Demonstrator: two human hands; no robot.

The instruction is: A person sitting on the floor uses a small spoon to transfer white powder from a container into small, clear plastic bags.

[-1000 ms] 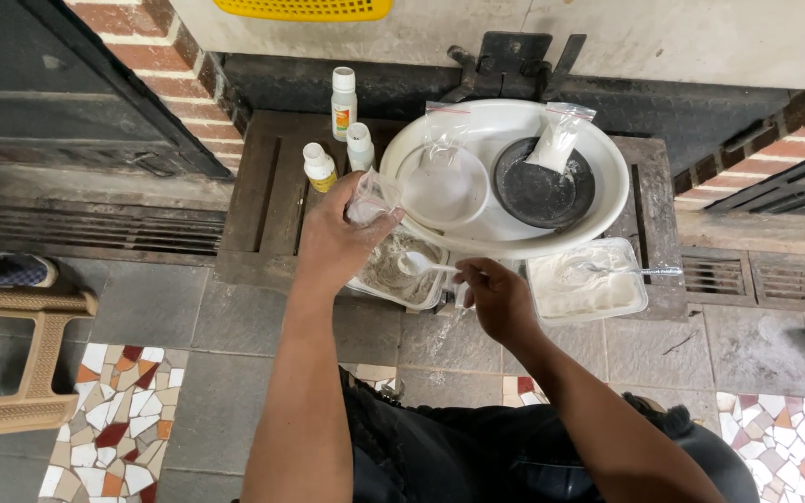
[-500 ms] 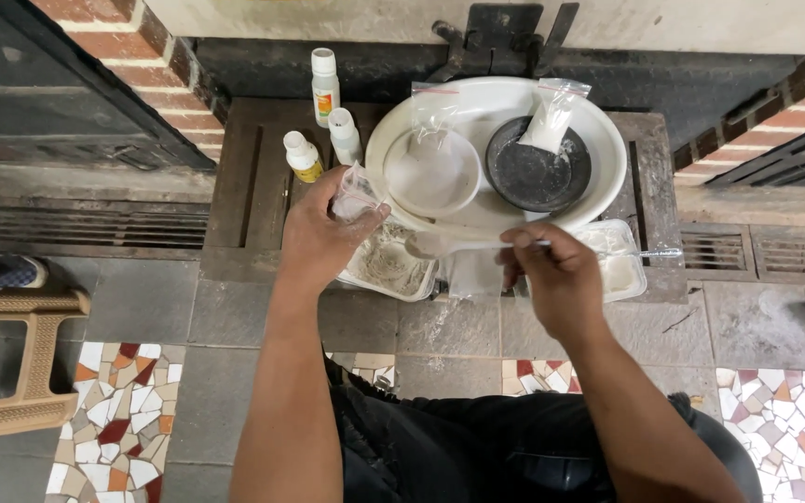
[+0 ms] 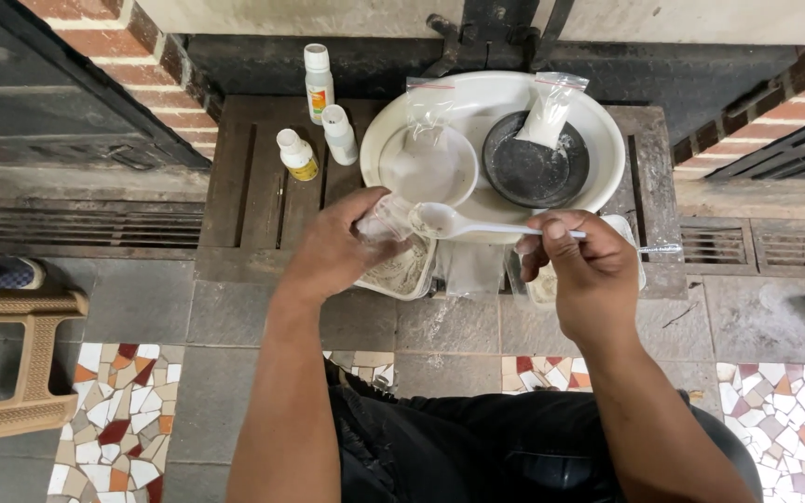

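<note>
White plastic makes up the spoon [image 3: 477,224], which the right hand [image 3: 581,270] pinches by the far end of its handle, thumb and fingers clenched round it, the bowl reaching left towards a small clear bag [image 3: 386,220]. The left hand [image 3: 337,250] has its grip closed on that bag, holding it up over a shallow clear tray [image 3: 401,270] of pale powder at the front edge of the dark bench [image 3: 253,177].

Both things look very light. I would judge the spoon thin and a little springy, so holding it this far back lets the bowl wobble; a hold nearer the middle would steady it. The bag is soft, slick film that will collapse if squeezed, best held near its mouth so that it stays open.

Just behind stands a wide white basin [image 3: 607,149] carrying a white bowl [image 3: 427,168] and a dark dish [image 3: 533,172], each with a zip bag of powder propped in it. Three small white bottles [image 3: 319,121] stand left of the basin. A second clear tray [image 3: 631,237] sits partly hidden under the right hand. The basin rim is close behind the spoon, and the trays crowd the space beneath.
</note>
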